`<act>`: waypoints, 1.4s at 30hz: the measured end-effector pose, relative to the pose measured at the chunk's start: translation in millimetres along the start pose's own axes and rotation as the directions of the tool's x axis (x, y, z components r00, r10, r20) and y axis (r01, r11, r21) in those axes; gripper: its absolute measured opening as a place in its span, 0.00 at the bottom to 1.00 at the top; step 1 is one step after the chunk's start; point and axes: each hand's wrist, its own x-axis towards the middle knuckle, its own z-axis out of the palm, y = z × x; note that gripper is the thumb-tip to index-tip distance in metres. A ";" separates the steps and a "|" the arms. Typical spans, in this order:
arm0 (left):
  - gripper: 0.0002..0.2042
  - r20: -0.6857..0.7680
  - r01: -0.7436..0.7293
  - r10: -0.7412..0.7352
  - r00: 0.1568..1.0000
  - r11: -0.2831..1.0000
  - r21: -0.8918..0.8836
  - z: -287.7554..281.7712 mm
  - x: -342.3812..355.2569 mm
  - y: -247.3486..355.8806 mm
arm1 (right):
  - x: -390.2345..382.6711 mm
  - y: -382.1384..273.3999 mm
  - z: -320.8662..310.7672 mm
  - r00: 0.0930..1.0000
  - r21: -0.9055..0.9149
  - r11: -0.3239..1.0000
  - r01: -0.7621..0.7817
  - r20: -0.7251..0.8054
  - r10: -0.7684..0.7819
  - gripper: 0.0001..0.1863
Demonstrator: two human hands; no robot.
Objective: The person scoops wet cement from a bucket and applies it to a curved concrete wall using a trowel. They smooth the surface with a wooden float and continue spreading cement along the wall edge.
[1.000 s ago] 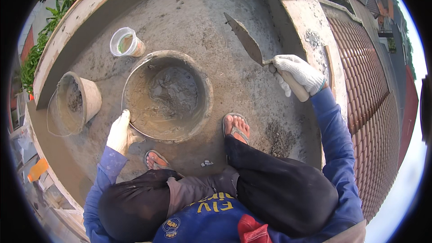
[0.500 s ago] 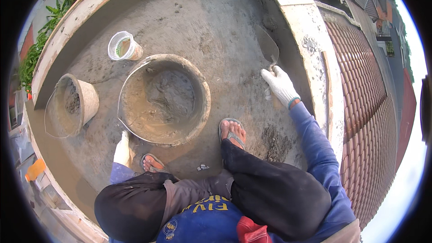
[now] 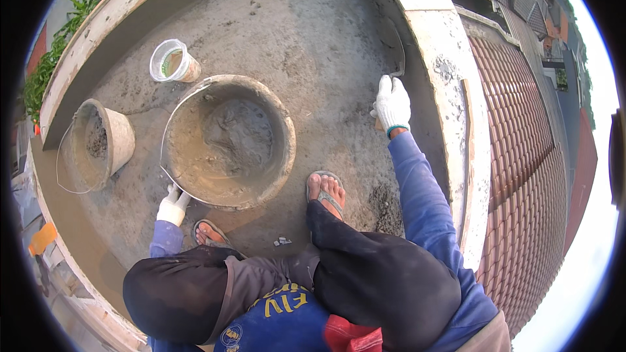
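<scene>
1. A trowel (image 3: 396, 46) stands close against the inner face of a low cement-coated wall (image 3: 427, 84), its blade pointing away from the person, the end of its handle showing beneath the glove.
2. The right hand (image 3: 392, 103), in a white knit glove, is closed around the trowel's handle.
3. The left hand (image 3: 173, 206), also gloved and well apart from the right, is at the near left rim of a large round basin (image 3: 287, 156); whether its fingers grip the rim or the wire handle cannot be told.
4. Wet grey mortar (image 3: 238, 131) lies inside the basin.
5. Beyond the basin, a clear plastic tub (image 3: 189, 70) sits on the rough concrete floor (image 3: 313, 91); to the left, a smaller bucket (image 3: 122, 140) leans tilted.
6. Sandalled feet are planted near the basin; outside the wall, brown roof tiles (image 3: 515, 137) slope away.
</scene>
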 end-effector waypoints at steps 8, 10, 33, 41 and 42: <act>0.36 0.033 0.083 -0.086 0.996 0.995 0.061 3.2 2.9 20.5 | -41.3 9.0 -58.8 0.999 0.170 0.984 -0.047 0.023 0.043 0.21; 0.36 -0.045 0.020 -0.015 0.999 0.993 0.116 9.2 7.1 7.5 | -50.7 25.2 -55.1 0.990 -0.053 0.996 0.078 -0.116 -0.084 0.20; 0.41 -0.031 0.039 -0.031 0.999 0.951 0.306 1.6 4.9 16.4 | -18.1 38.5 -19.7 0.989 -0.355 0.926 0.125 0.117 -0.089 0.26; 0.40 0.031 0.066 -0.077 0.997 0.959 0.274 8.8 23.4 4.0 | 5.3 39.2 -18.6 0.998 -0.312 0.949 0.050 -0.025 -0.060 0.26; 0.40 0.033 0.049 -0.059 0.998 0.966 0.252 10.2 23.0 8.3 | 1.7 40.8 -23.3 0.996 -0.301 0.953 0.044 -0.059 -0.064 0.25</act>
